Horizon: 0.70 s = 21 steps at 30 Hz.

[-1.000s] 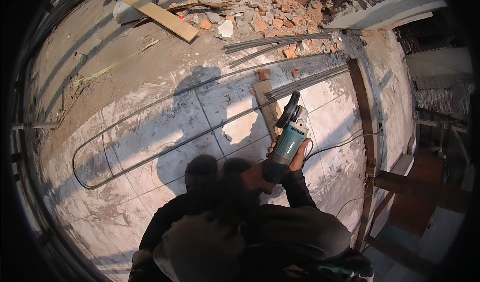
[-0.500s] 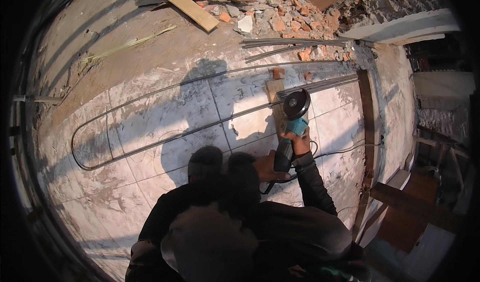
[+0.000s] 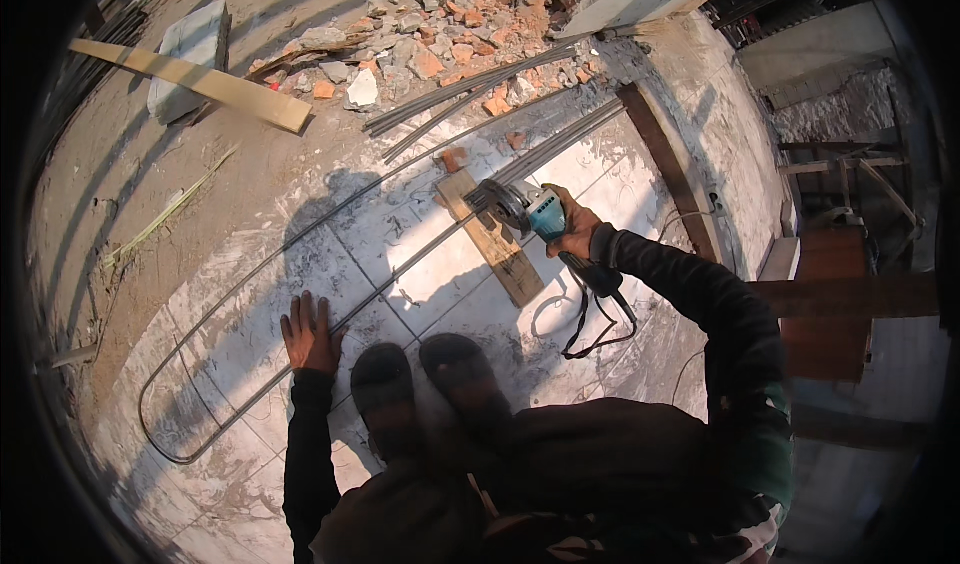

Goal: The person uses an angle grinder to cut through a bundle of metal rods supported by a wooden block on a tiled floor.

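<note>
My right hand (image 3: 576, 226) is wrapped round a teal and black angle grinder (image 3: 547, 216). Its disc and guard (image 3: 502, 204) are at the steel rods (image 3: 565, 144), above a wooden board (image 3: 505, 262) lying under them; whether the disc touches a rod I cannot tell. My left hand (image 3: 312, 336) is at the near length of a long bent steel rod (image 3: 400, 272), palm down with fingers stretched and thumb beside the rod. The rod curves back in a U at the left. A black cord (image 3: 582, 326) loops below the grinder.
Broken brick and concrete rubble (image 3: 430, 49) lies at the far side, with more rods (image 3: 470, 89) before it. A plank (image 3: 200, 82) rests across a pale block (image 3: 190, 59) at far left. A brown beam (image 3: 665, 164) borders the tiled floor (image 3: 250, 424) on the right.
My left hand has let go of the grinder and moved left to the bent rod. My right hand keeps the grinder, now turned with its disc at the rods. The view has turned.
</note>
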Each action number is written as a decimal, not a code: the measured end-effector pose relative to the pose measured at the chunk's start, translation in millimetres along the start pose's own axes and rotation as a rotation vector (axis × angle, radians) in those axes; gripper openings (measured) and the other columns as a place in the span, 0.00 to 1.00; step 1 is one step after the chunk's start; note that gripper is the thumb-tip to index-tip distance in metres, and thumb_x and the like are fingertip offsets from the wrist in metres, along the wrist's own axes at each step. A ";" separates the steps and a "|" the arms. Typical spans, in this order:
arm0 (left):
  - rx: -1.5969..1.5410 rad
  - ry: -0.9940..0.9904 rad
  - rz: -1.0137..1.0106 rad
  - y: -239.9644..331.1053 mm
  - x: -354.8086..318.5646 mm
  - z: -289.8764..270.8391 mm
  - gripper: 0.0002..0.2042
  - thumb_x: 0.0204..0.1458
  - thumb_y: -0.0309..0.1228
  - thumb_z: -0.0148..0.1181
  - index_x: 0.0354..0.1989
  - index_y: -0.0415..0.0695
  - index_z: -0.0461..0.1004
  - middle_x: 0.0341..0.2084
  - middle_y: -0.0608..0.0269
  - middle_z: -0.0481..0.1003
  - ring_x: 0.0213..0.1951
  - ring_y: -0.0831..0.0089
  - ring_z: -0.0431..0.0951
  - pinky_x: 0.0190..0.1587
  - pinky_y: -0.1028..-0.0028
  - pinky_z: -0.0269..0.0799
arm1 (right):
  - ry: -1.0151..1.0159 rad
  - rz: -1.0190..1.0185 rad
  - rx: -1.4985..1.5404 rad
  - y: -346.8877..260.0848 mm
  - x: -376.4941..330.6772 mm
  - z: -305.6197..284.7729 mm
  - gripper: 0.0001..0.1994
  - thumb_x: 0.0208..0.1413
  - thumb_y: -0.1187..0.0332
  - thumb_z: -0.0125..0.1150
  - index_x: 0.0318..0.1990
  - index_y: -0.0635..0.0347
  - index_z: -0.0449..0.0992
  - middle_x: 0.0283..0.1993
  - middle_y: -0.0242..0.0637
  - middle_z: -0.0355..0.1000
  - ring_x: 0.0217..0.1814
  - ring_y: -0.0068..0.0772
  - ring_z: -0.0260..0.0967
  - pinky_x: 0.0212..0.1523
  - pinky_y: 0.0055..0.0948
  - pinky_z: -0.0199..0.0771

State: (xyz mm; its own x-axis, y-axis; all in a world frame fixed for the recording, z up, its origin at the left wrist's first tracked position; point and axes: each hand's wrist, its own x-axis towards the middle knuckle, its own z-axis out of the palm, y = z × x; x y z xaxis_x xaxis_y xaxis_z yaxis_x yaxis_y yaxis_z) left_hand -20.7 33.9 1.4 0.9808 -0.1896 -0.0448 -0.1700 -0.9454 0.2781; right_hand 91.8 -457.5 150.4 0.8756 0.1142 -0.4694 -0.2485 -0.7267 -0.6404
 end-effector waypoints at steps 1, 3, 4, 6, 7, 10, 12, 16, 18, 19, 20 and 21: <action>0.006 0.023 0.014 1.1 0.3 2.9 0.31 0.50 0.43 0.65 0.62 0.47 0.65 0.67 0.49 0.56 0.70 0.48 0.51 0.66 0.44 0.47 | 0.020 0.022 0.024 9.1 -0.6 2.5 0.53 0.33 0.74 0.75 0.70 0.52 0.48 0.54 0.44 0.70 0.58 0.42 0.68 0.58 0.34 0.68; 0.022 0.037 0.009 6.0 0.1 -1.0 0.28 0.52 0.42 0.63 0.61 0.47 0.66 0.67 0.49 0.56 0.70 0.48 0.51 0.66 0.44 0.48 | 0.087 0.058 0.149 25.5 -1.3 15.7 0.52 0.33 0.75 0.74 0.69 0.52 0.49 0.53 0.42 0.71 0.57 0.40 0.68 0.58 0.33 0.69; 0.031 0.038 0.004 9.9 -2.5 -0.7 0.27 0.53 0.42 0.61 0.61 0.47 0.67 0.67 0.49 0.57 0.69 0.48 0.51 0.66 0.44 0.48 | 0.113 0.089 0.120 28.6 -1.9 21.7 0.51 0.32 0.75 0.74 0.68 0.52 0.50 0.52 0.40 0.71 0.56 0.39 0.68 0.57 0.32 0.69; 0.002 0.112 -0.005 14.4 -8.3 1.6 0.20 0.54 0.39 0.59 0.53 0.45 0.72 0.66 0.49 0.59 0.69 0.47 0.53 0.66 0.43 0.49 | 0.119 0.080 0.225 29.4 -5.4 28.6 0.51 0.32 0.75 0.74 0.68 0.52 0.51 0.52 0.40 0.71 0.56 0.39 0.68 0.56 0.32 0.69; -0.016 0.115 -0.005 17.0 -7.0 4.1 0.18 0.53 0.39 0.59 0.51 0.44 0.73 0.65 0.49 0.59 0.69 0.47 0.53 0.66 0.43 0.49 | 0.145 0.048 0.194 32.1 -7.6 27.7 0.51 0.32 0.75 0.74 0.68 0.52 0.52 0.52 0.41 0.72 0.55 0.40 0.70 0.56 0.32 0.70; -0.065 0.156 0.009 15.7 -5.4 4.1 0.13 0.53 0.38 0.59 0.39 0.42 0.73 0.64 0.48 0.61 0.68 0.46 0.55 0.65 0.44 0.50 | 0.137 0.058 0.092 37.2 -6.7 28.8 0.51 0.31 0.75 0.75 0.67 0.52 0.52 0.51 0.42 0.73 0.55 0.41 0.71 0.56 0.33 0.71; -0.089 0.174 0.020 14.2 -5.1 5.3 0.12 0.53 0.37 0.59 0.36 0.41 0.73 0.64 0.48 0.61 0.67 0.46 0.55 0.64 0.45 0.51 | 0.110 0.068 -0.015 35.2 -3.9 26.0 0.50 0.31 0.75 0.75 0.67 0.52 0.53 0.51 0.42 0.74 0.55 0.41 0.72 0.56 0.33 0.71; -0.132 0.177 0.008 14.5 -2.8 4.1 0.11 0.52 0.36 0.60 0.33 0.40 0.73 0.63 0.48 0.62 0.67 0.47 0.56 0.64 0.46 0.51 | 0.038 0.099 0.003 28.4 7.2 27.3 0.49 0.31 0.74 0.75 0.66 0.54 0.54 0.51 0.42 0.73 0.55 0.41 0.71 0.56 0.33 0.71; -0.147 0.169 -0.005 17.2 -0.7 2.1 0.11 0.52 0.36 0.60 0.33 0.40 0.73 0.63 0.48 0.62 0.67 0.47 0.57 0.64 0.46 0.51 | 0.015 0.107 0.117 37.9 15.4 29.0 0.49 0.31 0.74 0.75 0.65 0.56 0.54 0.51 0.43 0.72 0.55 0.41 0.71 0.56 0.33 0.70; -0.145 0.171 -0.006 16.6 -1.2 1.5 0.11 0.52 0.36 0.60 0.32 0.40 0.73 0.63 0.48 0.62 0.66 0.47 0.57 0.64 0.46 0.52 | -0.003 0.109 0.175 36.2 19.8 31.3 0.48 0.31 0.74 0.74 0.65 0.57 0.54 0.51 0.43 0.72 0.55 0.41 0.70 0.56 0.33 0.70; -0.142 0.174 -0.008 16.2 -1.6 1.2 0.11 0.52 0.36 0.61 0.32 0.40 0.72 0.63 0.48 0.62 0.66 0.47 0.57 0.64 0.46 0.52 | -0.013 0.105 0.145 34.6 22.5 31.5 0.48 0.31 0.74 0.74 0.65 0.58 0.54 0.51 0.43 0.72 0.55 0.41 0.70 0.56 0.33 0.70; -0.140 0.176 -0.009 15.6 -2.1 0.8 0.11 0.52 0.36 0.61 0.32 0.39 0.72 0.63 0.48 0.63 0.66 0.47 0.57 0.64 0.46 0.52 | -0.023 0.100 0.115 33.2 24.0 31.0 0.48 0.31 0.75 0.74 0.65 0.58 0.53 0.51 0.43 0.71 0.55 0.41 0.70 0.56 0.33 0.70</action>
State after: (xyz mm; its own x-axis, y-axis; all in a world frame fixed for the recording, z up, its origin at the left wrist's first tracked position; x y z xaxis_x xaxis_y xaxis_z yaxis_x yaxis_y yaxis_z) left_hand -25.5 19.4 5.0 0.9858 -0.1203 0.1170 -0.1582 -0.8986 0.4093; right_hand 91.7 -457.8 99.0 0.8347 0.0612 -0.5473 -0.3813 -0.6529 -0.6545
